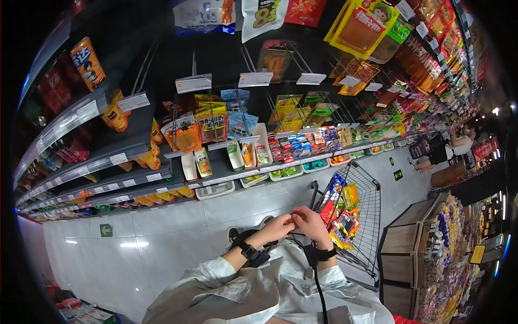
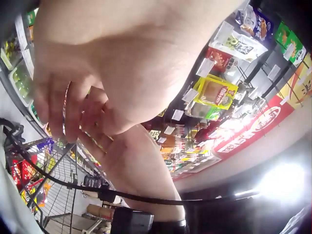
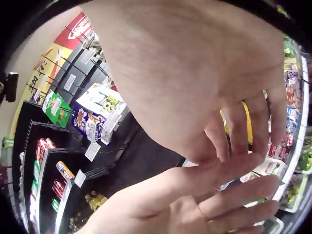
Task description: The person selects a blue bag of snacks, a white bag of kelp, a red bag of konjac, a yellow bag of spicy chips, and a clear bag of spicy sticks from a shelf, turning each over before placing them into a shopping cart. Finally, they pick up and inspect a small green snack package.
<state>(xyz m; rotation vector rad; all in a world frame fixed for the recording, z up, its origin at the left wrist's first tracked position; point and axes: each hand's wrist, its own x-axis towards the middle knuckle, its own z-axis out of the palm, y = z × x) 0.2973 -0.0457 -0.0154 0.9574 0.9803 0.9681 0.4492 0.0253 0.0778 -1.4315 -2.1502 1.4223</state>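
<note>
In the head view my left hand [image 1: 278, 227] and right hand [image 1: 311, 222] meet in front of my body, fingertips touching or nearly so. The left wrist view has the left hand [image 2: 131, 63] large above the right hand [image 2: 141, 163]. Loosely bent fingers of the right hand [image 3: 195, 83] overlap the extended, slightly spread fingers of the left hand [image 3: 190, 202] in the right wrist view. No object shows in either hand. Just right of them stands a wire shopping cart [image 1: 370, 216] with colourful snack packs [image 1: 344, 228] inside.
Shelves with drink bottles [image 1: 149, 158] stand to the left. Ahead are hanging snack packs [image 1: 211, 123] and low bins [image 1: 216, 190]. A wood-sided display [image 1: 399, 243] stands right of the cart. Another person [image 1: 458, 144] is farther off at right. A black cable [image 1: 319, 286] hangs by the right wrist.
</note>
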